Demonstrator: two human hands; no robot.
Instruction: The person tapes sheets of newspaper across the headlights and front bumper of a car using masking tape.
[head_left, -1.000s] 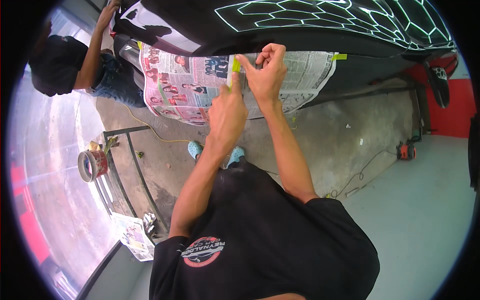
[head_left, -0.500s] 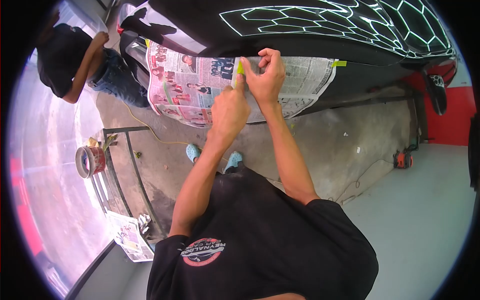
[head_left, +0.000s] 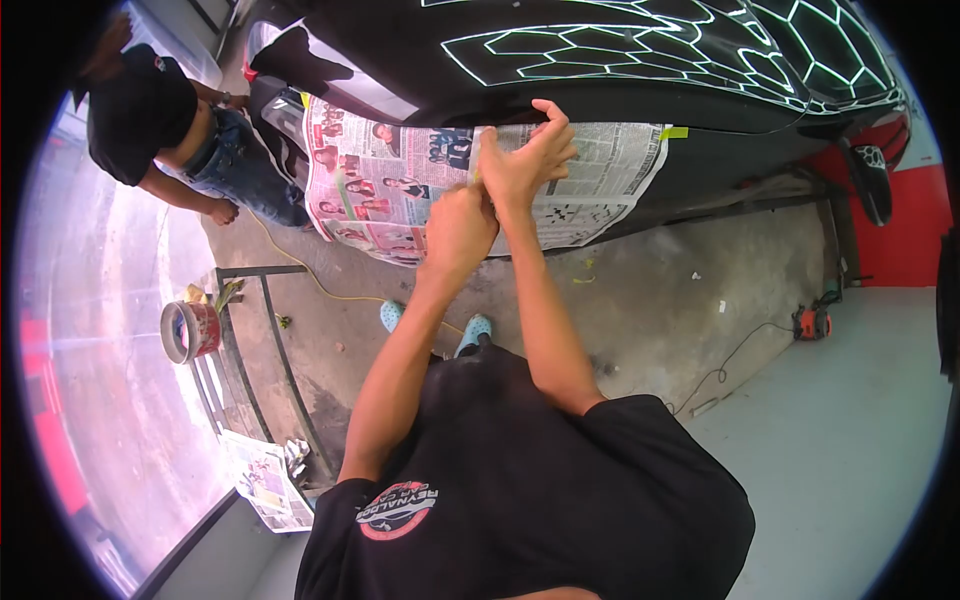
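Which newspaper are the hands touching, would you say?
The newspaper against the black car, under the left hand and right hand; the other newspaper lies untouched, lower left.

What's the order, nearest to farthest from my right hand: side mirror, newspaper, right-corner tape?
From your right hand:
1. Newspaper, directly beneath it.
2. Right-corner tape, to its right, at the newspaper's edge.
3. Side mirror, far right.

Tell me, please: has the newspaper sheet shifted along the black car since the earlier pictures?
No. Judged against the white hexagon pattern on the black car, the newspaper sheet keeps its place, neither left nor right.
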